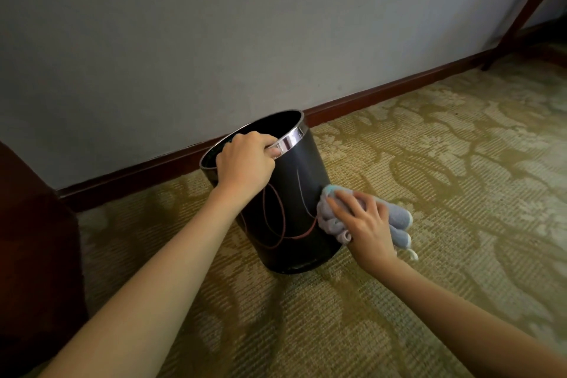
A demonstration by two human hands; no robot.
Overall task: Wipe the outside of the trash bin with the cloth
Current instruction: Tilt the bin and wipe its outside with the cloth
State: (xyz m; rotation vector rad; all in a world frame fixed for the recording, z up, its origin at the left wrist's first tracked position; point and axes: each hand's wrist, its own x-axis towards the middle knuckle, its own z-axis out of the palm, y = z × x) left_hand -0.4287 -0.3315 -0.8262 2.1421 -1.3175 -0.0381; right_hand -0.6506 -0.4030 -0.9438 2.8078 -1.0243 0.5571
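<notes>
A black round trash bin [291, 193] with a shiny metal rim stands on the carpet near the wall, tilted slightly. Thin reddish loop lines mark its side. My left hand [245, 164] grips the near rim, fingers curled over the edge into the bin. My right hand [363, 222] presses a bunched grey cloth [399, 218] with a light blue corner against the bin's right side, fingers spread over it. Part of the cloth hangs out past my hand to the right.
Patterned yellow-green carpet [429, 178] covers the floor. A grey wall with a dark wooden baseboard [383, 90] runs behind the bin. Dark wooden furniture [33, 239] stands at the left edge. A slanted wooden leg [521, 9] stands at the upper right.
</notes>
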